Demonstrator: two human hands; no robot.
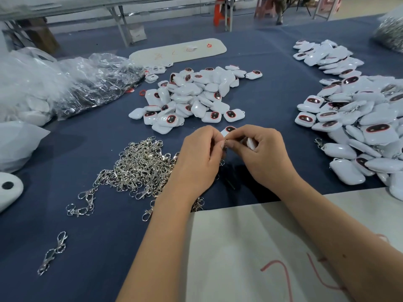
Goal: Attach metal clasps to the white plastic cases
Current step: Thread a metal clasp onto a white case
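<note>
My left hand [199,158] and right hand [265,155] meet over the middle of the surface [272,101]. The fingers of both are curled in: the right grips a white case [250,143] and, with the left, pinches a small metal clasp [226,142] right at the case's edge. Another case [229,129] lies just beyond my fingertips.

To do this step well, I judge I should keep the case steady in the right hand, turn its loop toward me, and feed the clasp's ring through with the left in small twists rather than by force. The loop is hidden by my fingers, so I'd go by feel.

One clasp and one case are in hand. Left of my wrist lies a tangled heap of clasps [139,168], too many to count, with about five strays nearer me. Beyond my hands is a pile of cases [194,97], several dozen. To the right is a bigger pile of cases [357,127], some with clasps showing. Far left lie clear plastic bags [65,83]. A pale sheet [250,247] lies under my forearms.
</note>
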